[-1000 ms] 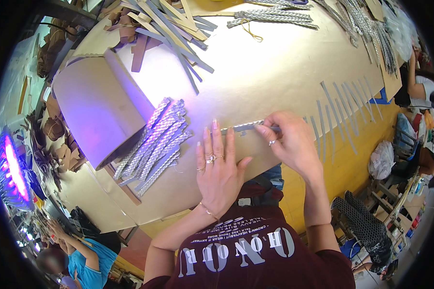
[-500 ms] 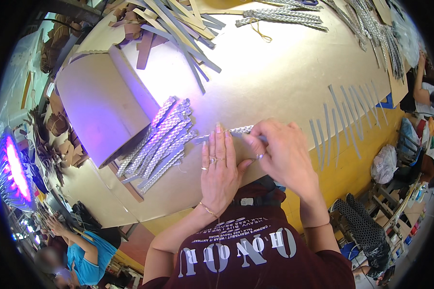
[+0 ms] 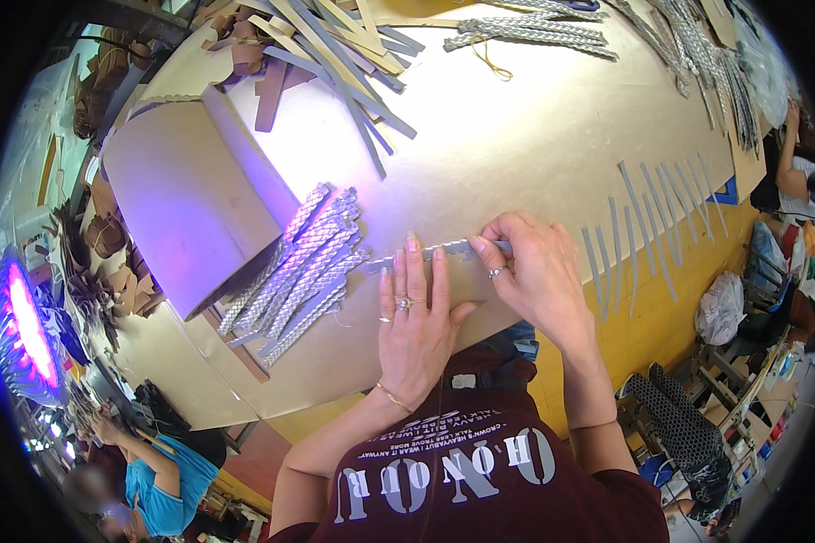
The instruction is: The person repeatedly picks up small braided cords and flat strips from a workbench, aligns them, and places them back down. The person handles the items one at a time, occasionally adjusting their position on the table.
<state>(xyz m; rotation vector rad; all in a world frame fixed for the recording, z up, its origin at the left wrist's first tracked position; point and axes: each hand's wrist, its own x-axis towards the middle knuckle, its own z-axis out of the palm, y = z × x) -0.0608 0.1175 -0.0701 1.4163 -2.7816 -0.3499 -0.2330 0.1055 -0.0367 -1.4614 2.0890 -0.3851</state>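
A narrow silver braided strap (image 3: 442,250) with a flat grey strip along it lies crosswise on the table in front of me. My left hand (image 3: 414,330) rests flat over its left part, fingers stretched out and pressing it down. At the strap's right end, the thumb and fingers of my right hand (image 3: 539,276) pinch the grey strip. My fingers cover part of the strap. Just left of my left hand, a pile of silver braided straps (image 3: 303,267) sticks out from beside a curved brown cardboard piece (image 3: 186,195).
Thin grey strips (image 3: 647,213) lie in a row along the table's right edge. Grey and tan strips (image 3: 344,63) are heaped at the far side, near more braided bundles (image 3: 534,32). A bright lamp (image 3: 29,321) stands at far left. Other people sit at both sides.
My right hand has shifted slightly right and up, its fingers now further along the strap. More of the strap shows between my hands. My left hand stays nearly in place.
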